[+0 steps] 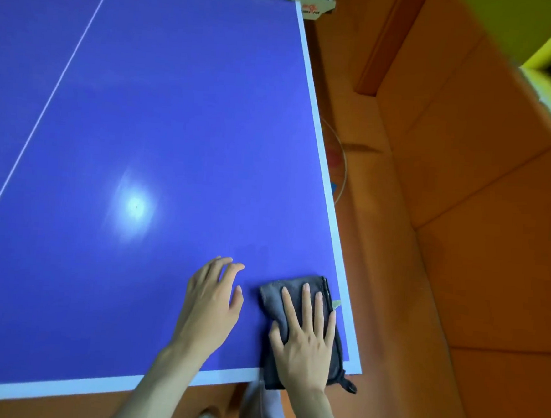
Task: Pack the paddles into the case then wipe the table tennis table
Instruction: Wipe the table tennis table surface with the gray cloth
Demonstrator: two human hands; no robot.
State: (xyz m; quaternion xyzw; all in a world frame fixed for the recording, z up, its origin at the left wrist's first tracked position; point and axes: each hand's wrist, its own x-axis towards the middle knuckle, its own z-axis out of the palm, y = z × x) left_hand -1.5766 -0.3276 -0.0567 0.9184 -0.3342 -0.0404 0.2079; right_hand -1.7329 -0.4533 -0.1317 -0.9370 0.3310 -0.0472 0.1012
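A: Entry, wiping stage. Where is the cloth?

B: A grey folded cloth [298,328] lies flat at the near right corner of the blue desk [162,129], just inside the white border, its near end hanging over the edge. A small loop shows at that end.

A: Which hand is on it?

B: Right hand [304,341], palm down. Its fingers [305,304] are spread apart and laid flat along the cloth, pressing rather than pinching. Judgement: a flat palm spreads the load so the whole fold drags on the surface.

A: And the left?

B: Left hand [210,305] is bare, just beside the cloth, not touching it. Fingers slightly curled, loosely apart, holding nothing; the tips appear to rest on the desk. Probably bracing.

A: Paddles, case?

B: Neither in view. Net clamp [314,6] visible at the far right edge.

A: Progress?

B: Judged: packing is likely finished, and wiping starts from this corner; most of the surface lies ahead.
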